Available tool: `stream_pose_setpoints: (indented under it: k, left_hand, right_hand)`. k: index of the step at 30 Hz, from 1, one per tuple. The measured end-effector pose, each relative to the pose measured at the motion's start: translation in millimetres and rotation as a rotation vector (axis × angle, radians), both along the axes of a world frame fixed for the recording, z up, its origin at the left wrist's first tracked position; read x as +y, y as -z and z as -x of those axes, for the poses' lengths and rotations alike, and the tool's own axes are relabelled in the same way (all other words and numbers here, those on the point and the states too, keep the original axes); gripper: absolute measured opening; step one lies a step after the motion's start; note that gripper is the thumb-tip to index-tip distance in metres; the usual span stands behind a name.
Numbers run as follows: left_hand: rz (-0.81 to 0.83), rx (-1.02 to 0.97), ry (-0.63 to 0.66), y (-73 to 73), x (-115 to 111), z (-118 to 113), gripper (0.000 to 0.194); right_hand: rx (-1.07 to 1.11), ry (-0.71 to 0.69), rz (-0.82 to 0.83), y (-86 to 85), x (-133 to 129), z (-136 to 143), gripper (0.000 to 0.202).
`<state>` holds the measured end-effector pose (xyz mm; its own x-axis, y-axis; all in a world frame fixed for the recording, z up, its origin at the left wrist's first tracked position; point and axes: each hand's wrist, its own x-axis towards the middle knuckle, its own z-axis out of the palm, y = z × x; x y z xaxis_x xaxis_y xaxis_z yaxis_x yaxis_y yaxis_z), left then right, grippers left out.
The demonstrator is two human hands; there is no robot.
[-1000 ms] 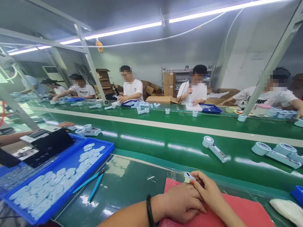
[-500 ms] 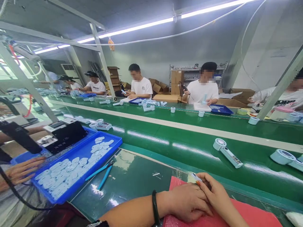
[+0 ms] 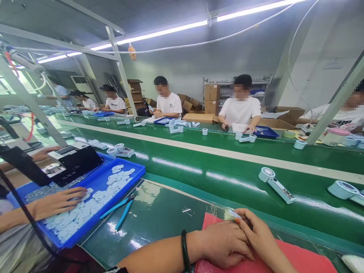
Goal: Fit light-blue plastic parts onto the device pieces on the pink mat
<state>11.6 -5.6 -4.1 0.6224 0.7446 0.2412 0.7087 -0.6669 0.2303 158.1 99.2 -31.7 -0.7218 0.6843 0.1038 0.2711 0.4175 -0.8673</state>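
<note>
Fingers of my right hand (image 3: 257, 229) curl at a small pale piece (image 3: 233, 214) by the red sheet's (image 3: 305, 256) far edge, my left hand (image 3: 222, 242) lying against them, both grips unclear, seemingly at rest; reaching elsewhere would first need them parted.

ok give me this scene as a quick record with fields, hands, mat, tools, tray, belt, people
left hand: over the red mat, against the right hand
right hand: fingers at a small pale piece, grip partly hidden
tool: blue-handled cutters lying beside the blue tray
tray: pale parts, with a co-worker's hand over them
belt: green belt, light blue round-headed gadgets on it
across: people in white shirts, seated
</note>
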Motion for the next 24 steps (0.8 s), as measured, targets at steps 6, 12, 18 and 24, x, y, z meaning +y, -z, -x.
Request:
stream_pose_setpoints:
  k: [6, 12, 18, 24]
  left_hand:
    - [0.008, -0.001, 0.012, 2.2, 1.5, -0.2, 0.028]
    - [0.022, 0.015, 0.002, 1.1, 1.3, -0.3, 0.027]
    - [0.014, 0.036, 0.007, 1.1, 1.9, -0.5, 0.030]
    - [0.014, -0.001, 0.006, -1.0, 0.6, 1.5, 0.031]
  right_hand:
    - [0.020, -0.002, -0.018, -3.0, -2.0, -0.1, 0.035]
    - [-0.007, -0.031, -0.027, -0.1, 3.5, -2.6, 0.036]
    - [-0.020, -0.018, -0.022, -0.8, 2.2, -2.9, 0.036]
    - [-0.001, -0.002, -0.036, -3.7, -0.9, -1.8, 0.036]
